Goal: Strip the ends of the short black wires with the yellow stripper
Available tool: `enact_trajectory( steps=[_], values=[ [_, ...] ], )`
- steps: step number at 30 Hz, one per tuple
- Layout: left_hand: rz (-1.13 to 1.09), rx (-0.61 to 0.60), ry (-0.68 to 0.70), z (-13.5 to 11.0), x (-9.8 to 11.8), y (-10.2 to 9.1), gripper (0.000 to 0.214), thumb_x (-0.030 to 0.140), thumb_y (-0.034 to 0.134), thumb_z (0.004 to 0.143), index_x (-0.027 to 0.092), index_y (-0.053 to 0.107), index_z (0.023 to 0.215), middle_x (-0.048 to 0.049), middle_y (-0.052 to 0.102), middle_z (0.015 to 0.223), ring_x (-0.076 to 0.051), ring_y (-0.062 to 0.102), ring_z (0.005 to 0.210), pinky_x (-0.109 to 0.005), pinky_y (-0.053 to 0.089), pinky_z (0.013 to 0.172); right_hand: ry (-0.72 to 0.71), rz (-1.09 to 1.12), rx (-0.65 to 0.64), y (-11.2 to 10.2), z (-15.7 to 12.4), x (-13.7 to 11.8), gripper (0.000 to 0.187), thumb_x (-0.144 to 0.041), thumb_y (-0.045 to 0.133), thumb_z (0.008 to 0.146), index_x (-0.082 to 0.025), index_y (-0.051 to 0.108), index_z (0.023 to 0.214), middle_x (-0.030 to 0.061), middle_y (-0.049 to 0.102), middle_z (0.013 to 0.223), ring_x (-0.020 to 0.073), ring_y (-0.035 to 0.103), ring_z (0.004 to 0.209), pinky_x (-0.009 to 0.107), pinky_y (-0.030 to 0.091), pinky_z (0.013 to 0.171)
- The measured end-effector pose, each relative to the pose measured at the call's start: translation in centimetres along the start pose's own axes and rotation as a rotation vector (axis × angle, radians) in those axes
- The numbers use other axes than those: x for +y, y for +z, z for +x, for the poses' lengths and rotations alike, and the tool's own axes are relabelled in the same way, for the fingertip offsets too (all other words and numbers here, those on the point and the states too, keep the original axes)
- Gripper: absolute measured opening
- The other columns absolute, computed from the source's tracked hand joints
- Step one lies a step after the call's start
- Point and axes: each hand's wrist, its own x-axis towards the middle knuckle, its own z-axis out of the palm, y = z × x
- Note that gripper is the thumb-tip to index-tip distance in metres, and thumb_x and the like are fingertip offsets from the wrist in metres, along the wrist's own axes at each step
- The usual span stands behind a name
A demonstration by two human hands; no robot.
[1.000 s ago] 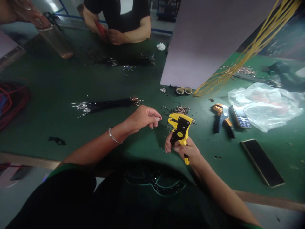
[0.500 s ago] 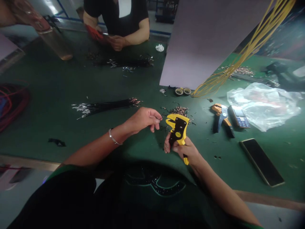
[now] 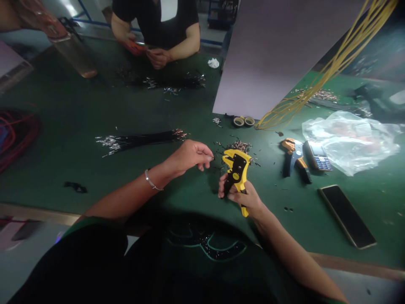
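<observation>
Moved: our yellow wire stripper (image 3: 236, 173) has tilted a little more upright, closer to our left hand.
Right hand (image 3: 245, 199): our fingers (image 3: 232, 196) wrap closed around the stripper's grip, holding it over the green surface (image 3: 63, 126).
Left hand (image 3: 190, 156): our fingers (image 3: 205, 157) pinch narrowly just beside the stripper; anything between them is too small to tell.
Handling: we judge the stripper light and stiff, best taken by its long grip.
Around: cut wire bits (image 3: 240, 146) lie just beyond the stripper, with a black wire bundle (image 3: 139, 137) to its left. A second stripper (image 3: 295, 157), keypad phone (image 3: 318, 155) and smartphone (image 3: 347, 216) lie to its right, none in the way.
</observation>
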Motion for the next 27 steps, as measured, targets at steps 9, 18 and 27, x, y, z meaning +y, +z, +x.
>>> enact_trajectory(
  steps=[9, 18, 27],
  values=[
    [-0.02, -0.016, -0.007, 0.05, 0.55, -0.42, 0.004, 0.008, 0.065, 0.072, 0.009, 0.068, 0.074, -0.0007, 0.063, 0.054, -0.007, 0.056, 0.046, -0.019, 0.04, 0.046, 0.005, 0.001, -0.041, 0.54, -0.22, -0.37, 0.064, -0.026, 0.078, 0.062, -0.02, 0.055, 0.121, 0.0059, 0.062, 0.097, 0.0202, 0.057, 0.085, 0.036, 0.045, 0.078],
    [-0.069, -0.094, 0.001, 0.44, -0.04, -0.79, 0.003, 0.01, 0.065, 0.074, 0.009, 0.067, 0.074, -0.003, 0.065, 0.055, -0.008, 0.057, 0.045, -0.02, 0.043, 0.046, 0.031, 0.044, -0.084, 0.69, -0.34, -0.38, 0.062, -0.02, 0.075, 0.063, -0.019, 0.055, 0.122, 0.0034, 0.061, 0.089, 0.0183, 0.058, 0.076, 0.035, 0.046, 0.072],
    [-0.106, -0.172, -0.037, 0.2, 0.27, -0.88, 0.003, 0.011, 0.065, 0.074, 0.008, 0.067, 0.073, -0.0033, 0.065, 0.055, -0.008, 0.057, 0.045, -0.02, 0.043, 0.046, 0.017, 0.062, -0.117, 0.78, -0.36, -0.58, 0.06, -0.024, 0.075, 0.063, -0.016, 0.056, 0.12, 0.0042, 0.062, 0.083, 0.0195, 0.058, 0.071, 0.036, 0.047, 0.067]
  ],
)
